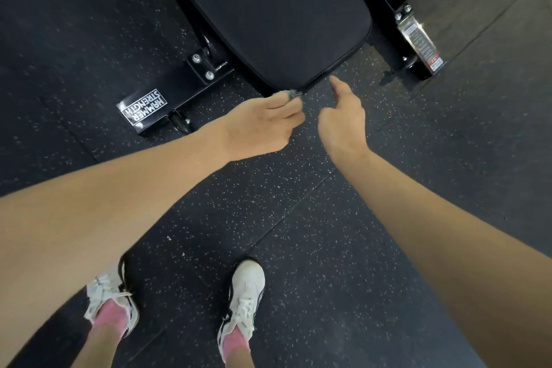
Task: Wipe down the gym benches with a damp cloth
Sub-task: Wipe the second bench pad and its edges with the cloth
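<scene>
1. Head view, looking steeply down: a black padded bench point(268, 9) runs from the top edge toward the person, its rounded near end over the speckled rubber floor point(298, 218).
2. Task item: a small grey cloth point(288, 95) sits at the near lip of the bench pad, touching its edge. Only a crumpled scrap shows; the rest is covered by the fingers.
3. Left hand point(263, 119): fingers curled, gripping the cloth and holding it against the pad's edge. Fingertips are hidden under the hand.
4. Right hand point(343, 116): seen from the back, just beside the left hand, with one digit stretched toward the pad's corner and stopping just short of it. The other fingers are folded out of sight beneath the palm, so whether they grip anything cannot be told.
5. Bench frame: a black steel foot point(179, 92) left of the pad carries a white "HAMMER STRENGTH" label point(143, 107), read upside down, and two bolts. A second foot point(418, 66) right of the pad bears a shiny sticker point(421, 45); its print is too small to read.
6. Cut off: the far end of the bench and the upper frame leave the picture at the top.
7. Lower frame: left shoe point(110, 299) and right shoe point(245, 293), white with pink socks, stand on the floor; the left forearm partly covers the left shoe.
</scene>
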A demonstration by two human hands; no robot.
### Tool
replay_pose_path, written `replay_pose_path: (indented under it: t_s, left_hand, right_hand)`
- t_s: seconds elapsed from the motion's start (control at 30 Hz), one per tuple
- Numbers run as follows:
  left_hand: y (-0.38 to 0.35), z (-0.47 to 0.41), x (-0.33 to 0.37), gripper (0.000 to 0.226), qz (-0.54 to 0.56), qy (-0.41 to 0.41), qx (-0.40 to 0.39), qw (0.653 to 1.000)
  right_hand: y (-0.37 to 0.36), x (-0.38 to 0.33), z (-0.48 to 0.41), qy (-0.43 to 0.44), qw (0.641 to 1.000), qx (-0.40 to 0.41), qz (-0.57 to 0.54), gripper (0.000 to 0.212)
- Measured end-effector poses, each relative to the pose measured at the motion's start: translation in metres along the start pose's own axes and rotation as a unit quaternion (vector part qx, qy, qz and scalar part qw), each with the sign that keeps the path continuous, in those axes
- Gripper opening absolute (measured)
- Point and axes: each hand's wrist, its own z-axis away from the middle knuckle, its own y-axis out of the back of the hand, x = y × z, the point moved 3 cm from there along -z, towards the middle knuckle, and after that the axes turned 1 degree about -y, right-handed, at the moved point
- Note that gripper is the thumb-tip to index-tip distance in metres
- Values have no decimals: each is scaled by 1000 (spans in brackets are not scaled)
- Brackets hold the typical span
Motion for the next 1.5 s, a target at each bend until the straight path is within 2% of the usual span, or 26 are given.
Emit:
replay_pose_path:
  t_s: [0.07, 0.13, 0.2, 0.27, 0.37, 0.5, 0.6, 0.67, 0.7, 0.77, 0.83, 0.87, 1.03, 1.1, 1.2, 1.3, 1.33, 1.5]
  left_hand:
    - [-3, 40, -18, 13, 78, 69, -1, 995]
    - [-3, 77, -45, 21, 155, 149, 33, 976]
    - [-2, 86, -56, 23, 189, 153, 90, 966]
    - [-2, 68, -53, 22, 191, 121, 130, 965]
    - [-7, 43, -47, 27, 214, 102, 141, 961]
    - [-20, 68, -84, 39, 263, 173, 158, 936]
    - [-39, 91, -117, 35, 305, 227, 156, 912]
    - [-57, 107, -144, 32, 340, 333, 149, 867]
    - [-65, 117, -160, 33, 359, 410, 141, 826]
    - [-79, 137, -190, 35, 392, 562, 122, 718]
    - [-82, 146, -205, 37, 407, 648, 134, 629]
    - [-80, 144, -206, 36, 422, 661, 146, 603]
    - [-60, 119, -175, 36, 540, 645, 197, 504]
    - [-60, 114, -164, 40, 544, 662, 226, 464]
    - [-63, 104, -159, 48, 548, 691, 260, 393]
    - [-71, 97, -167, 46, 533, 737, 281, 307]
    - [-75, 98, -170, 44, 524, 747, 291, 288]
    - [-110, 111, -205, 41, 459, 789, 306, 271]
  right_hand:
    - [-7, -2, 6, 15, 1000, 7, 4, 70]
    - [-13, -7, 12, 25, 999, 22, 8, 71]
    - [-18, -16, 17, 31, 998, 44, 28, 68]
    - [-22, -25, 21, 46, 995, 64, 60, 65]
    - [-31, -44, 24, 91, 986, 81, 110, 65]
    - [-49, -71, 18, 146, 974, 63, 162, 65]
    - [-69, -90, 16, 156, 972, 67, 162, 65]
    - [-84, -99, 18, 157, 971, 60, 168, 65]
    - [-91, -104, 19, 165, 969, 51, 177, 65]
    - [-101, -114, 20, 187, 959, 34, 208, 63]
    - [-109, -126, 16, 197, 952, 25, 234, 63]
    - [-111, -133, 14, 194, 951, 27, 239, 63]
    - [-124, -168, -7, 171, 958, 59, 224, 62]
    - [-131, -180, -19, 161, 963, 64, 204, 60]
    - [-147, -201, -39, 196, 958, 57, 200, 56]
    - [-158, -217, -63, 203, 962, 58, 175, 53]
    - [-161, -220, -70, 204, 963, 56, 165, 52]
    - [-176, -230, -97, 235, 955, 37, 177, 47]
